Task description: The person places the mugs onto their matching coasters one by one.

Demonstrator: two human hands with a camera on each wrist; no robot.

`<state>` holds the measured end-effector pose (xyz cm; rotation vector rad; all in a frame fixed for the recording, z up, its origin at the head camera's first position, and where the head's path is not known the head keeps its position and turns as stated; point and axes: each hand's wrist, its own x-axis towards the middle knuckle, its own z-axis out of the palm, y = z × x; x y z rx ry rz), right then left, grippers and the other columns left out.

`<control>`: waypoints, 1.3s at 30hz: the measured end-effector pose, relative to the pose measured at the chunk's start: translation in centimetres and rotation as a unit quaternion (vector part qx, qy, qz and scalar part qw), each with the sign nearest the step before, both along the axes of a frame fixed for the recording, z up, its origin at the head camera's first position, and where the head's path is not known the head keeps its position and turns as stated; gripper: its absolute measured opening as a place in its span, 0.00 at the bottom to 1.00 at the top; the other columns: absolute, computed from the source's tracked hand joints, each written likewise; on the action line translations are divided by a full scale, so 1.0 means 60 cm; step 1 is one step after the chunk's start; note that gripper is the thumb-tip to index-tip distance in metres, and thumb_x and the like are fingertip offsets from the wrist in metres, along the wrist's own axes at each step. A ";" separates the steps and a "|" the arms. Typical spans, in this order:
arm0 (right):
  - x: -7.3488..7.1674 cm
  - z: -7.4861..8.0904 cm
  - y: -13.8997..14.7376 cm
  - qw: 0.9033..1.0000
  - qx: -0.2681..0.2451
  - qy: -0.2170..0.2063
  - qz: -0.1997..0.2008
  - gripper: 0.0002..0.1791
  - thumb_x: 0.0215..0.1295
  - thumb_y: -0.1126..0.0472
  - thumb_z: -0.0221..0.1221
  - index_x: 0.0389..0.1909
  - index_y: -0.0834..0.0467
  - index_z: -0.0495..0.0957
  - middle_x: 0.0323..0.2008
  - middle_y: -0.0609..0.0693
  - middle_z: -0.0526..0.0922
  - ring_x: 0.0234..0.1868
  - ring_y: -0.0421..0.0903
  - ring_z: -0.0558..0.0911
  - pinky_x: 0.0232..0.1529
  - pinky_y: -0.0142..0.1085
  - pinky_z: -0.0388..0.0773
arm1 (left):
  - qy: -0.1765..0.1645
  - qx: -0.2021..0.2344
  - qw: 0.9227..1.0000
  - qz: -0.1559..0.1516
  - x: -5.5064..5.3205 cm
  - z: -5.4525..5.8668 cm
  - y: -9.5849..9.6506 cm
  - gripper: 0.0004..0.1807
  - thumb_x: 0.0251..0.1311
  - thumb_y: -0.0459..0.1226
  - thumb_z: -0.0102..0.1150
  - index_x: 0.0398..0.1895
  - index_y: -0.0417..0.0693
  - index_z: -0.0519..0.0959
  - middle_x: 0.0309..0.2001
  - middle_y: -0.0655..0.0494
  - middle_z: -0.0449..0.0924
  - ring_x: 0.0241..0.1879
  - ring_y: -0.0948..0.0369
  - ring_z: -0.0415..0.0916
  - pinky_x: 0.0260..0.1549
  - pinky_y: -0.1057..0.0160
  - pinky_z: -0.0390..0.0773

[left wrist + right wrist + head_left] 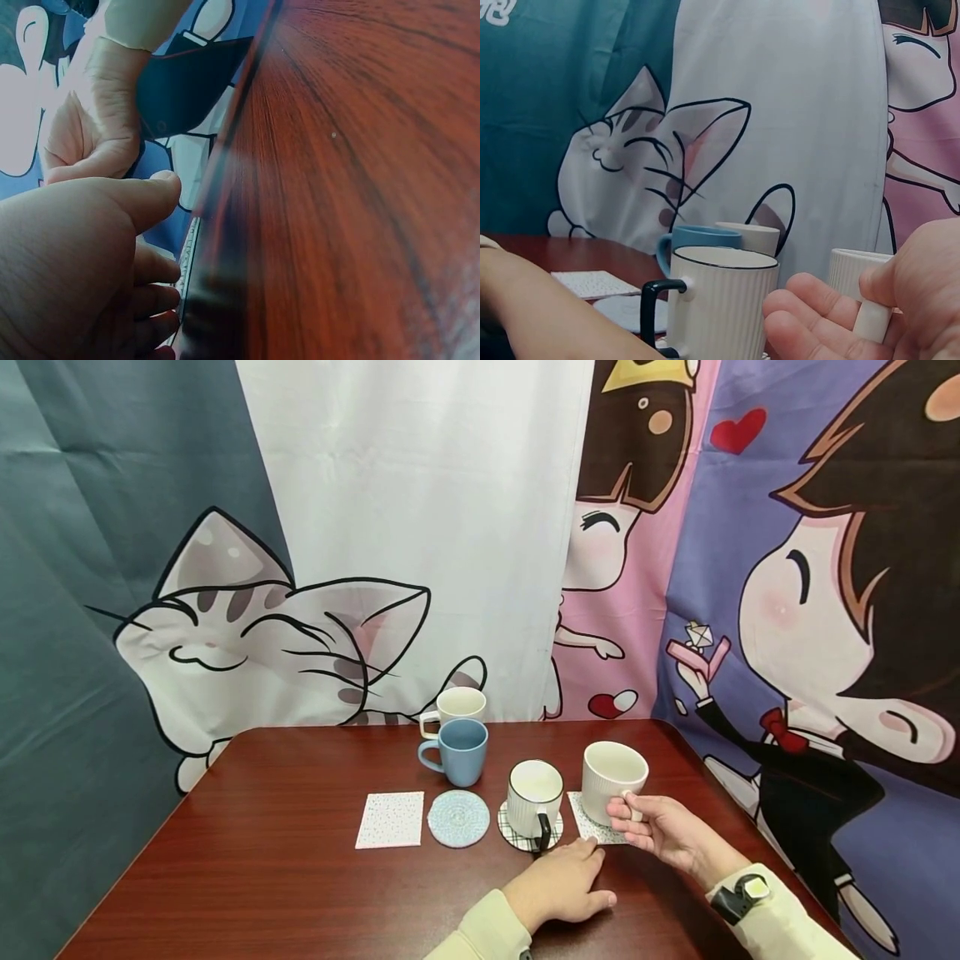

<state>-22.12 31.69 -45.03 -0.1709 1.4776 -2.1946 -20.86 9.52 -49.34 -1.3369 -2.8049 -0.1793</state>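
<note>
My right hand [671,833] pinches the handle [873,321] of a cream ribbed mug [609,777]. The mug is upright over a speckled square coaster [579,814], whose right side is partly hidden; I cannot tell whether its base touches. My left hand [561,883] rests palm down with fingers extended, its fingertips by that coaster's front edge. Just beyond it, a white ribbed mug with a black rim and handle [534,797] stands on a round checked coaster [506,835]. In the left wrist view, the left hand [75,255] holds nothing.
A blue mug [462,756] stands at the back, partly hiding a white mug [459,700]. Before them lie a pale blue round coaster [458,818] and a white speckled square coaster [390,820]. Printed curtains [420,527] hang behind the brown table [285,860].
</note>
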 end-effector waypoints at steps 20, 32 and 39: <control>0.005 -0.006 0.012 0.986 0.168 0.014 -0.003 0.17 0.81 0.49 0.45 0.49 0.53 0.79 0.47 0.45 0.88 0.43 0.44 0.87 0.38 0.35 0.82 | -0.074 0.069 0.995 0.012 -0.010 0.000 -0.001 0.35 0.73 0.56 0.47 0.70 0.40 0.69 0.69 0.53 0.71 0.69 0.62 0.66 0.66 0.65 0.67; -0.030 -0.082 0.066 0.836 0.438 0.300 -0.136 0.16 0.67 0.69 0.60 0.53 0.69 0.73 0.44 0.60 0.84 0.40 0.41 0.83 0.36 0.36 0.80 | -0.161 0.222 0.952 0.133 -0.012 -0.017 0.031 0.44 0.71 0.54 0.52 0.78 0.34 0.53 0.75 0.40 0.58 0.73 0.51 0.62 0.67 0.56 0.67; -0.044 -0.138 0.060 0.780 0.466 0.388 -0.153 0.39 0.54 0.64 0.72 0.66 0.68 0.68 0.58 0.62 0.80 0.60 0.36 0.73 0.59 0.20 0.60 | -0.179 0.294 0.928 0.139 -0.021 -0.034 0.048 0.45 0.68 0.50 0.54 0.79 0.34 0.51 0.78 0.39 0.53 0.73 0.50 0.62 0.67 0.57 0.66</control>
